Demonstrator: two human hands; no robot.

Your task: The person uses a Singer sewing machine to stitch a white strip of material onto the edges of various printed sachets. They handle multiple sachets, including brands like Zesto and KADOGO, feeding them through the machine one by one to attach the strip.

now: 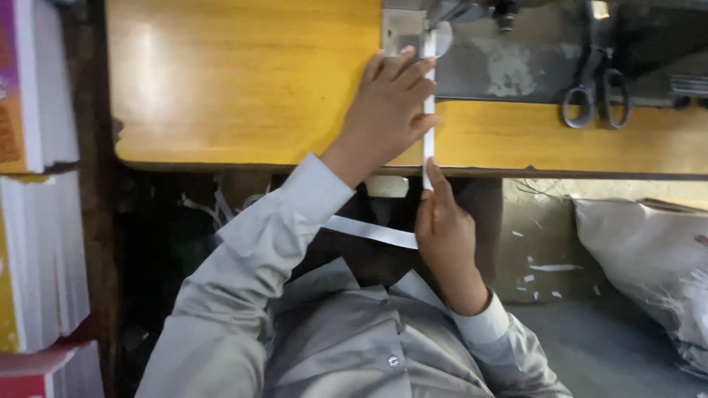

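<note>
The left hand (387, 110) presses a narrow white fabric strip (428, 110) flat on the yellow wooden tabletop (243, 81); the right hand (442, 228) holds its lower end in a pinched grip. Light and limp, it seems best held near the ends.

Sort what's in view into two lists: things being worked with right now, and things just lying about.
In use:
- white strip, pressed flat by the left hand, pinched by the right hand
- sewing machine at the strip's far end
- yellow table under the strip

Lying about:
- scissors on the machine bed
- white sack on the floor
- stacked boxes at the left
- white scraps on the floor
</note>
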